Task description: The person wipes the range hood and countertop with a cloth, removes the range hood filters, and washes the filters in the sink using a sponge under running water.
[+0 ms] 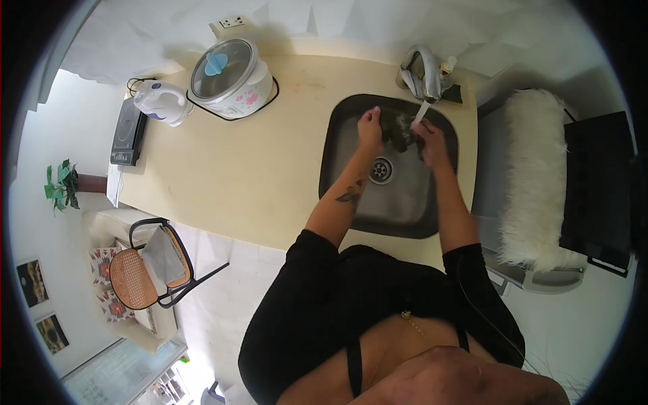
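A dark green cloth-like piece (397,133) is stretched between my two hands above the sink (412,202), under the running faucet (432,71). Its exact kind is hard to make out. My left hand (370,125) is closed on its left edge, with the fingers pinched together. On the other side, my right hand (430,140) grips the right edge, close to the water stream (422,111). Water splashes onto the piece between them. Below it, the round drain (381,171) shows in the sink's bottom.
A bottle (447,65) and a dark flat pad (452,94) are beside the faucet. Along the counter (270,155) stand a slow cooker (233,81), a white hand mixer (162,102) and a black cooktop (128,131). White fur (533,182) covers something at right.
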`<act>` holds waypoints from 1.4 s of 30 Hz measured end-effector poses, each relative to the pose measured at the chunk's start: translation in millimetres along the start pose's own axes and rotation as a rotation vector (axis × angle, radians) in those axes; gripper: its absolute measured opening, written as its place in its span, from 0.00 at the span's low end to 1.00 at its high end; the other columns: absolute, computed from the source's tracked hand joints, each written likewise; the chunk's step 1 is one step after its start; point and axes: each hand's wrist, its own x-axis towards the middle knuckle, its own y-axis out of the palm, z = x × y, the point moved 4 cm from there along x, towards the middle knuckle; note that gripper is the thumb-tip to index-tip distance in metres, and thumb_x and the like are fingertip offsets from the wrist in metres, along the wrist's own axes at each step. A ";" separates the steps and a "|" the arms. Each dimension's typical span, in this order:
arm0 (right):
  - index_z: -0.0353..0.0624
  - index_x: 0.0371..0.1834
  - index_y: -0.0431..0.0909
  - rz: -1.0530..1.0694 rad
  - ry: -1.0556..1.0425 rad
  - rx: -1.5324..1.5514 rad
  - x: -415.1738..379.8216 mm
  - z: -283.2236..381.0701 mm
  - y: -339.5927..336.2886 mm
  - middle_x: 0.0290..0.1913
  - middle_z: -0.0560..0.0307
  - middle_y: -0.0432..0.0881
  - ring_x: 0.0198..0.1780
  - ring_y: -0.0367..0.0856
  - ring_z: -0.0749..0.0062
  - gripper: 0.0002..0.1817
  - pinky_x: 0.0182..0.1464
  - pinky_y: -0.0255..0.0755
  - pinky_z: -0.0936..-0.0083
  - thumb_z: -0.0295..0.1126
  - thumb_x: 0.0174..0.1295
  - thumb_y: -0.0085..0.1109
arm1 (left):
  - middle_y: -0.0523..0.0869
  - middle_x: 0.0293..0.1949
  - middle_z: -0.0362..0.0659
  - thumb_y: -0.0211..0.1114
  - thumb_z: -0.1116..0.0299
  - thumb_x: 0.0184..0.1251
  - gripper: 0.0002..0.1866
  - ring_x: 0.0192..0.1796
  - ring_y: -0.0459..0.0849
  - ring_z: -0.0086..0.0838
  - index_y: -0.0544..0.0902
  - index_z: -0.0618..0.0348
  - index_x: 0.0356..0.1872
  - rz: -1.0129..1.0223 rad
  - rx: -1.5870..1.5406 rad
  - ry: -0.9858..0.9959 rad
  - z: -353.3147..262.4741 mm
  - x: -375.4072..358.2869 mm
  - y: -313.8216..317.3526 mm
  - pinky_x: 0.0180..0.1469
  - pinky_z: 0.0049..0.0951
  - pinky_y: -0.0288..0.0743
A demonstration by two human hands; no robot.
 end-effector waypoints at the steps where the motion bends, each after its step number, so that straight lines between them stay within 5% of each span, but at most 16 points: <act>1: 0.40 0.39 0.78 0.001 0.005 -0.002 -4.2 -3.1 19.8 0.30 0.66 0.77 0.36 0.73 0.81 0.15 0.39 0.66 0.80 0.39 0.54 0.59 | 0.79 0.31 0.40 0.51 0.64 0.68 0.11 0.31 0.77 0.25 0.75 0.61 0.35 -0.014 0.017 -0.003 30.9 3.8 -21.8 0.33 0.27 0.71; 4: 0.38 0.35 0.79 -0.317 0.217 -0.330 -8.7 -15.9 42.8 0.29 0.64 0.77 0.38 0.72 0.81 0.14 0.39 0.65 0.79 0.38 0.52 0.61 | 0.78 0.28 0.42 0.50 0.60 0.68 0.14 0.28 0.75 0.26 0.76 0.62 0.35 -0.080 0.085 -0.085 59.5 -8.0 -8.5 0.30 0.28 0.71; 9: 0.32 0.32 0.76 -0.526 -0.121 -0.543 13.8 -38.4 11.1 0.19 0.53 0.77 0.22 0.73 0.72 0.13 0.28 0.67 0.73 0.32 0.48 0.59 | 0.77 0.27 0.45 0.50 0.54 0.66 0.19 0.27 0.75 0.28 0.76 0.63 0.37 -0.094 0.634 -0.142 20.1 -23.6 19.5 0.30 0.29 0.70; 13: 0.29 0.32 0.76 -0.713 -0.142 -0.573 29.8 -73.2 -23.9 0.31 0.46 0.79 0.35 0.75 0.70 0.16 0.39 0.66 0.72 0.35 0.51 0.59 | 0.81 0.32 0.45 0.58 0.58 0.61 0.18 0.32 0.77 0.28 0.78 0.65 0.40 0.118 0.466 -0.330 16.9 -13.2 15.9 0.35 0.28 0.71; 15: 0.29 0.35 0.76 -0.571 -0.018 -0.550 16.2 -19.7 -13.5 0.34 0.45 0.79 0.37 0.76 0.66 0.19 0.42 0.67 0.71 0.38 0.51 0.60 | 0.81 0.32 0.47 0.59 0.56 0.60 0.20 0.33 0.78 0.28 0.78 0.66 0.41 0.266 0.570 -0.385 22.8 -22.5 0.6 0.36 0.27 0.71; 17: 0.29 0.39 0.76 -0.431 0.091 -0.518 17.7 -7.3 -12.6 0.37 0.44 0.79 0.40 0.77 0.61 0.22 0.45 0.67 0.71 0.40 0.51 0.61 | 0.81 0.34 0.50 0.62 0.54 0.55 0.23 0.33 0.78 0.30 0.78 0.66 0.41 0.605 1.171 -0.398 3.9 -32.0 -19.5 0.37 0.31 0.70; 19: 0.29 0.41 0.76 -0.278 0.085 -0.460 33.6 -23.4 -36.6 0.42 0.43 0.78 0.43 0.76 0.57 0.25 0.49 0.66 0.71 0.43 0.50 0.63 | 0.81 0.38 0.48 0.65 0.51 0.52 0.28 0.36 0.79 0.30 0.76 0.67 0.45 0.544 1.600 -0.488 0.1 -8.1 -67.1 0.41 0.29 0.70; 20: 0.29 0.41 0.76 -0.278 0.085 -0.462 27.0 -25.0 -47.9 0.42 0.43 0.78 0.43 0.76 0.57 0.25 0.49 0.66 0.71 0.43 0.50 0.63 | 0.81 0.38 0.48 0.65 0.51 0.52 0.28 0.36 0.79 0.30 0.76 0.67 0.45 0.544 1.598 -0.488 4.5 -0.7 -88.2 0.41 0.29 0.70; 22: 0.30 0.40 0.77 -0.021 -0.237 -1.138 8.8 -16.7 -46.9 0.43 0.43 0.77 0.42 0.76 0.59 0.25 0.49 0.66 0.73 0.43 0.48 0.66 | 0.81 0.37 0.44 0.64 0.50 0.54 0.27 0.38 0.79 0.31 0.77 0.65 0.44 0.089 0.879 -0.297 -7.5 12.7 -109.2 0.42 0.30 0.71; 25: 0.35 0.38 0.78 0.228 -0.126 -1.179 7.1 -22.7 -41.3 0.38 0.48 0.80 0.42 0.76 0.65 0.23 0.48 0.66 0.73 0.44 0.47 0.66 | 0.78 0.49 0.48 0.58 0.51 0.60 0.28 0.51 0.75 0.37 0.72 0.67 0.52 0.021 0.570 -0.281 -13.5 -18.1 -53.9 0.50 0.33 0.69; 26: 0.35 0.38 0.78 0.231 -0.129 -1.182 7.9 -29.7 -34.5 0.38 0.48 0.80 0.42 0.76 0.65 0.23 0.48 0.66 0.73 0.44 0.47 0.66 | 0.78 0.49 0.48 0.58 0.51 0.60 0.28 0.51 0.75 0.37 0.72 0.67 0.52 0.020 0.567 -0.277 3.1 -16.6 -53.7 0.50 0.33 0.69; 28: 0.36 0.36 0.80 0.043 -0.107 -0.507 11.3 -47.0 -11.8 0.40 0.47 0.80 0.40 0.79 0.61 0.20 0.44 0.69 0.72 0.40 0.44 0.68 | 0.79 0.39 0.45 0.53 0.57 0.65 0.18 0.41 0.79 0.33 0.76 0.63 0.43 -0.219 0.110 -0.377 54.0 -10.9 -65.2 0.44 0.31 0.72; 30: 0.36 0.33 0.80 -0.169 -0.112 -0.595 1.9 -47.1 29.5 0.36 0.49 0.81 0.37 0.79 0.61 0.17 0.41 0.69 0.71 0.38 0.45 0.66 | 0.79 0.38 0.47 0.48 0.57 0.67 0.19 0.41 0.79 0.35 0.76 0.65 0.43 0.005 -0.317 -0.229 88.0 -17.8 -35.2 0.42 0.32 0.72; 31: 0.35 0.31 0.80 -0.385 -0.109 -0.678 -4.0 -46.3 34.1 0.31 0.50 0.81 0.33 0.79 0.61 0.14 0.38 0.70 0.71 0.36 0.46 0.64 | 0.79 0.38 0.47 0.48 0.57 0.67 0.19 0.41 0.79 0.35 0.76 0.65 0.43 0.003 -0.317 -0.229 81.8 -24.8 -24.2 0.42 0.32 0.72; 33: 0.34 0.30 0.80 -0.413 -0.112 -0.719 -2.0 -47.1 22.5 0.30 0.49 0.81 0.32 0.79 0.60 0.14 0.37 0.69 0.71 0.35 0.47 0.63 | 0.80 0.34 0.50 0.45 0.56 0.67 0.21 0.40 0.79 0.36 0.76 0.68 0.39 -0.295 0.592 -0.323 60.2 -41.2 -5.8 0.41 0.33 0.71; 42: 0.30 0.32 0.76 -0.423 -0.023 -0.764 6.2 -81.9 -16.8 0.28 0.43 0.77 0.32 0.76 0.58 0.21 0.38 0.66 0.69 0.42 0.54 0.59 | 0.79 0.35 0.57 0.48 0.59 0.65 0.19 0.37 0.77 0.43 0.75 0.69 0.37 -0.222 0.733 -0.124 23.4 -32.0 -1.5 0.42 0.35 0.68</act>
